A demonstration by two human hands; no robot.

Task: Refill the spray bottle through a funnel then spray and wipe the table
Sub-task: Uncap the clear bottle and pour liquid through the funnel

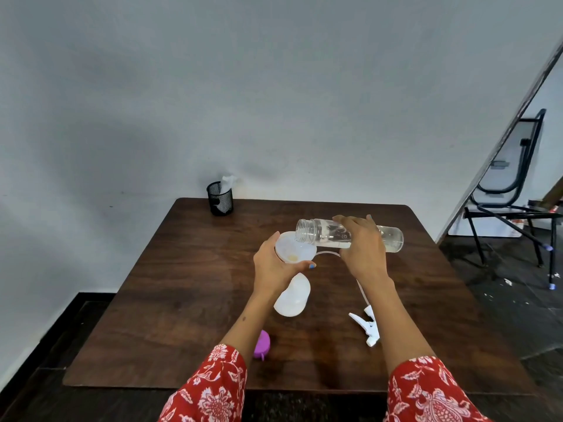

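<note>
My right hand (pixel 361 249) grips a clear water bottle (pixel 323 232), tipped almost flat, with its open mouth over a white funnel (pixel 294 249). The funnel sits in the neck of a white spray bottle (pixel 292 298) that stands on the brown table (pixel 182 300). My left hand (pixel 274 268) wraps around the funnel's rim and the bottle's neck. Water lies along the low side of the clear bottle. The white spray trigger head (pixel 367 325) with its dip tube lies on the table to the right.
A purple cap (pixel 262 345) lies on the table beside my left forearm. A black mesh cup (pixel 220 197) with white tissue stands at the far left edge by the wall. A black-framed chair (pixel 515 190) stands on the floor to the right.
</note>
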